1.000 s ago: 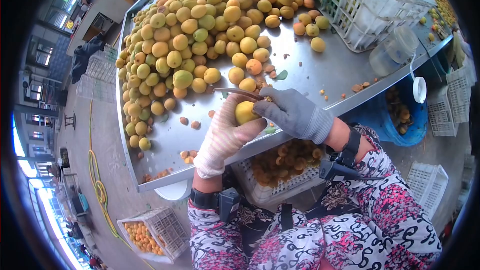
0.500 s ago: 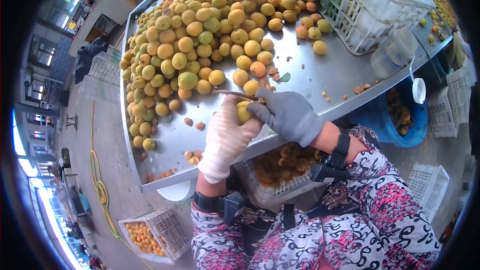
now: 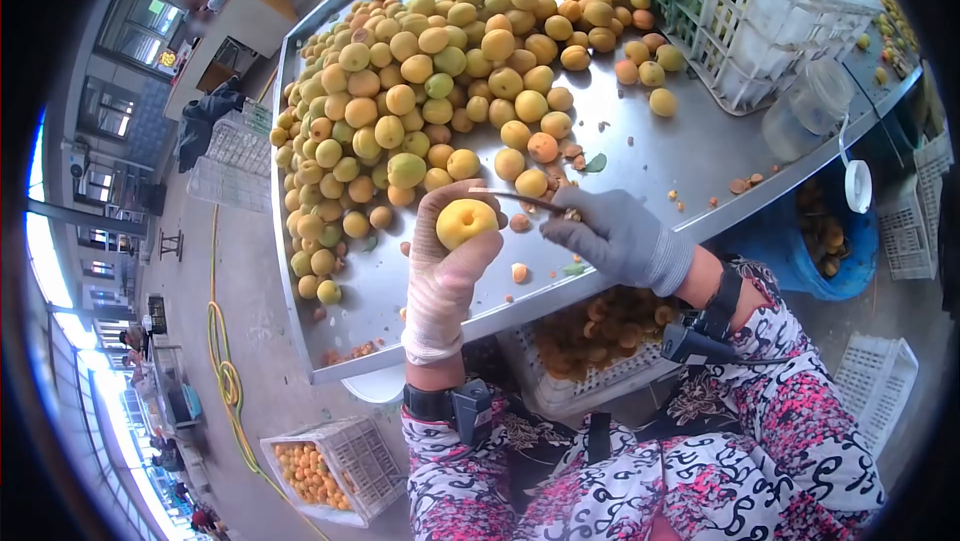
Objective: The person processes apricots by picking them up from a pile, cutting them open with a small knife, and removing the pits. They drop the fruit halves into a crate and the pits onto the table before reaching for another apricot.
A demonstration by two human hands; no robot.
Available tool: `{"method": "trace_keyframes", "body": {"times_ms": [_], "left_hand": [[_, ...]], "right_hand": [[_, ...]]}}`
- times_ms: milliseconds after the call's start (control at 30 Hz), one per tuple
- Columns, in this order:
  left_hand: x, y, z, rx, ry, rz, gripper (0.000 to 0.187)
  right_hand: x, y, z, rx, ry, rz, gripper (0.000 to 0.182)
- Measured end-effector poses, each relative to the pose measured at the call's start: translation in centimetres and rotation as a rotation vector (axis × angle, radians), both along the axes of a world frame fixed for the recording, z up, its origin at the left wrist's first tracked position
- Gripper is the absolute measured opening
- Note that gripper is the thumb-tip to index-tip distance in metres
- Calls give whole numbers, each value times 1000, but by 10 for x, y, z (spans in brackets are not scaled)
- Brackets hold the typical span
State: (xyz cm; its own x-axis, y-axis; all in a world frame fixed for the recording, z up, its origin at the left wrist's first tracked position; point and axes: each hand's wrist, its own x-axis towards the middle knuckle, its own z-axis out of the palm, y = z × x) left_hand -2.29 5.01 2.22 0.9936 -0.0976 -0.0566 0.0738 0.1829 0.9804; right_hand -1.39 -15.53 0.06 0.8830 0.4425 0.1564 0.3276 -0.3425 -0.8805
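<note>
Across a metal bench (image 3: 690,156) above a grey floor (image 3: 270,326) lies a heap of fruit (image 3: 400,99). Near the bench's front edge, the left hand (image 3: 438,281) curls its fingers around one yellow fruit (image 3: 463,225); the right hand (image 3: 620,233) pinches a thin dark tool (image 3: 530,202).

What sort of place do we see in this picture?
Probably a fruit-processing workshop: a large heap of fruit covers part of a metal table, and a crate of fruit stands on the floor.
</note>
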Motion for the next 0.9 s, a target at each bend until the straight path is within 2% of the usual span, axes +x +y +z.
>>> {"method": "trace_keyframes", "body": {"times_ms": [133, 333, 433, 533, 633, 667, 700, 767, 833, 900], "left_hand": [[2, 2, -6, -66, -21, -43, 47], [1, -4, -4, -24, -20, -28, 52], [2, -5, -12, -152, 12, -77, 55], [9, -16, -26, -783, 83, -89, 60], [12, -22, -26, -924, 152, -84, 58], [10, -22, -19, -774, 156, -71, 57], [10, -22, -13, -769, 151, -79, 57], [10, -24, -4, -52, -83, 53, 52], [8, -31, 2, -1, -103, 84, 45], [9, -35, -8, -273, -50, 75, 42]], "right_hand": [[-2, 3, 4, -50, 100, 82, 36], [-4, 5, 1, -71, 84, 71, 36], [-12, 18, -5, 28, 130, 47, 36], [-18, 34, -3, 53, 131, -44, 37], [-11, 39, -18, 140, 65, -93, 39], [-8, 39, -25, 179, 35, -101, 40], [-5, 35, -22, 184, 27, -106, 40], [-1, 26, -13, 6, 64, -113, 39], [-2, 23, -5, -18, 90, -101, 39], [-9, 34, -15, 245, 68, -128, 39]]}}
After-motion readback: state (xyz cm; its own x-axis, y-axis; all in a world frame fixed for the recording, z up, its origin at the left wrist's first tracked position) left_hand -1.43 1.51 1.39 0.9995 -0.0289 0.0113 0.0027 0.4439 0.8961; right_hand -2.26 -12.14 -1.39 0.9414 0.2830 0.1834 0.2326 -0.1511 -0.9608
